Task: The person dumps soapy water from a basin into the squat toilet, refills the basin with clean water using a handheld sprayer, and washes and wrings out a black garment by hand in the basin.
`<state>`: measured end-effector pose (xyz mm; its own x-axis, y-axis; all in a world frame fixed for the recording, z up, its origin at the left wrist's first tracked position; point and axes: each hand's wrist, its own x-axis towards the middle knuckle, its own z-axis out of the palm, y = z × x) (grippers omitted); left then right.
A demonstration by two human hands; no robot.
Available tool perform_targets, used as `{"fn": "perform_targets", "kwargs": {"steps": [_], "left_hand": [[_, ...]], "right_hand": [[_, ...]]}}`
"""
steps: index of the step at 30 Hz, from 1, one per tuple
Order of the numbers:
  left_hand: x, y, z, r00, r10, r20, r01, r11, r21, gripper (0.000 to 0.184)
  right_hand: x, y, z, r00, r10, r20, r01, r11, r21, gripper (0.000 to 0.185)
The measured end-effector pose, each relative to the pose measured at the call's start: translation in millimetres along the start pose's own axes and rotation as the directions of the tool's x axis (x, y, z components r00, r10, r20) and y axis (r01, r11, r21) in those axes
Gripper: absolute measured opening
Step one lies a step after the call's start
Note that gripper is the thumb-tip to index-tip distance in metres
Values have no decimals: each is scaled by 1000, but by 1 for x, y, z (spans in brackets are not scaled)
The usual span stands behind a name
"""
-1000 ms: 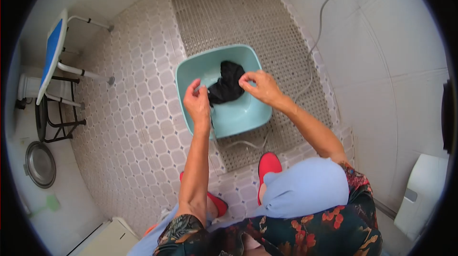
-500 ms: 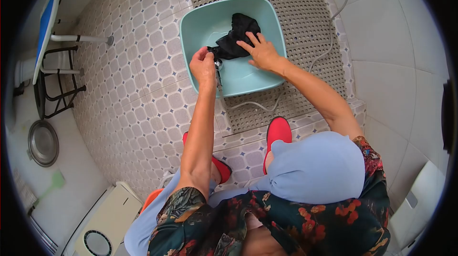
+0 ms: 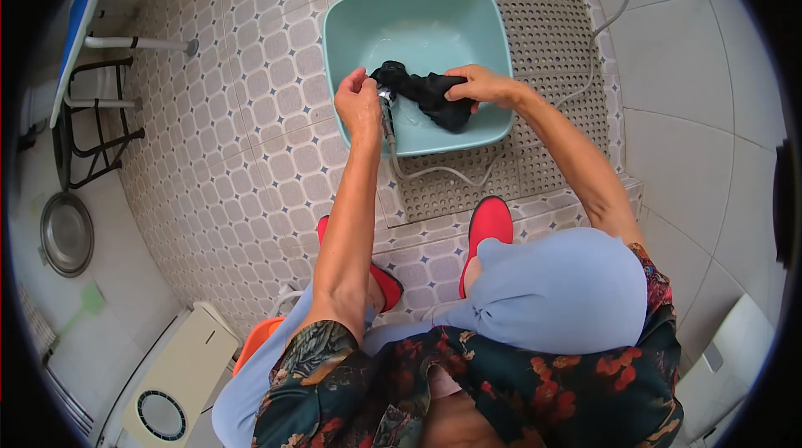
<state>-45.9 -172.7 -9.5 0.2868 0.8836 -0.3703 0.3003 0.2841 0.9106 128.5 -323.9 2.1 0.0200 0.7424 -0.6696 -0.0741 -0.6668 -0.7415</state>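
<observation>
Black wet-looking cloth lies stretched across the inside of a light teal basin. My right hand grips the cloth's right part between thumb and fingers. At the basin's left side, my left hand is closed at the cloth's left end; its fingers hold a bit of the black cloth. Just beside that hand a shower head with a dark handle rests over the basin's near rim, and its grey hose runs out onto the floor.
The basin stands on a perforated grey mat over the tiled floor. At the left are a blue-and-white stool, a black frame and a metal bowl. An orange object is beside my left leg.
My right hand has gone from spread fingers on the cloth to gripping it. The cloth has shifted toward the near right of the basin. The view has moved too.
</observation>
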Motion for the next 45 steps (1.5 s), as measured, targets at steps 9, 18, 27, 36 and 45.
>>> {"fn": "perform_targets", "kwargs": {"steps": [9, 18, 27, 36, 45], "left_hand": [[5, -10, 2, 991, 62, 114, -85, 975, 206, 34], [-24, -28, 3, 878, 220, 425, -477, 456, 751, 48], [-28, -13, 2, 876, -22, 481, -421, 450, 788, 35], [-26, -24, 5, 809, 38, 586, -530, 478, 700, 30], [-32, -27, 10, 782, -5, 623, -514, 561, 649, 30]], "right_hand": [[18, -13, -38, 859, -253, -445, -74, 799, -596, 64], [46, 52, 50, 765, -584, -271, -64, 351, -934, 54], [15, 7, -2, 988, -83, -130, 88, 996, 32, 29], [18, -24, -32, 984, -123, -132, 163, 918, 360, 48], [43, 32, 38, 789, -542, -290, -48, 416, -908, 59]]}}
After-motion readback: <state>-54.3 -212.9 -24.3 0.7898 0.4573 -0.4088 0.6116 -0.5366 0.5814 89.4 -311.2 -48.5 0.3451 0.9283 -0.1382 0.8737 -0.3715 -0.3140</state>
